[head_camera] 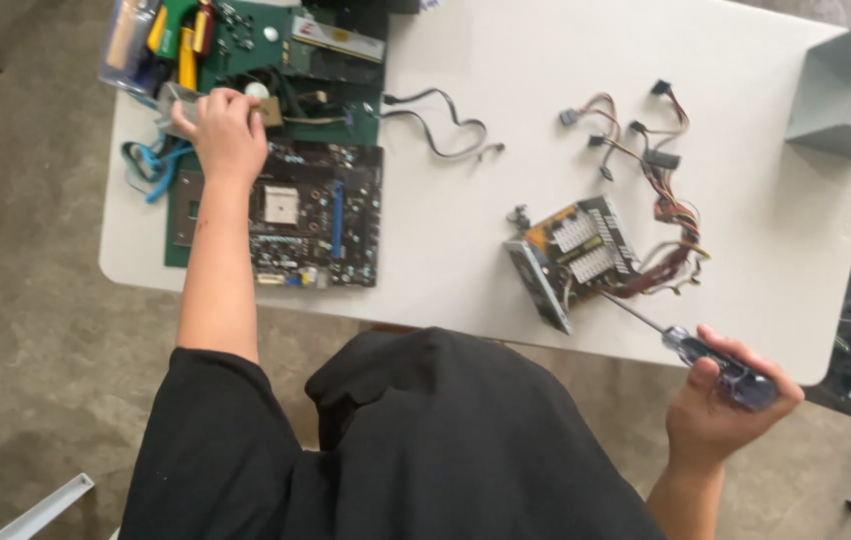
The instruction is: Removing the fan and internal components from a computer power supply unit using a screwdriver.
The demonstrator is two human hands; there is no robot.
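- Surface: white table [506, 60] across the upper frame, over a grey concrete floor [36, 330]; grey metal bracket [841, 95] at the upper right edge
- Left hand [226, 130], upper left: fingers curled down on a small part among the boards; the part is covered by the hand, so whether the grasp is closed on it cannot be told
- Right hand [721, 400], lower right, off the table's near edge: clenched around the translucent blue handle of a screwdriver [716, 365]; its shaft runs up-left, tip just beside the power supply [576, 260]
- Count, boards: two, a black motherboard [321, 215] below the left hand and a green board [326, 75] above it, overlapping
- Count, power supply: one, opened, centre right, with a multicoloured wire bundle [661, 180] fanned out to its upper right
- Count, loose cables: one black cable [441, 125] at upper centre, one blue cable [151, 165] at the table's left edge
- Hand tools [171, 35], upper left corner: yellow and green handles, cut off by the frame; number unclear
- Person's black garment fills the lower centre and hides the table's near edge there
- Dark equipment at the right edge is cut off and hard to identify
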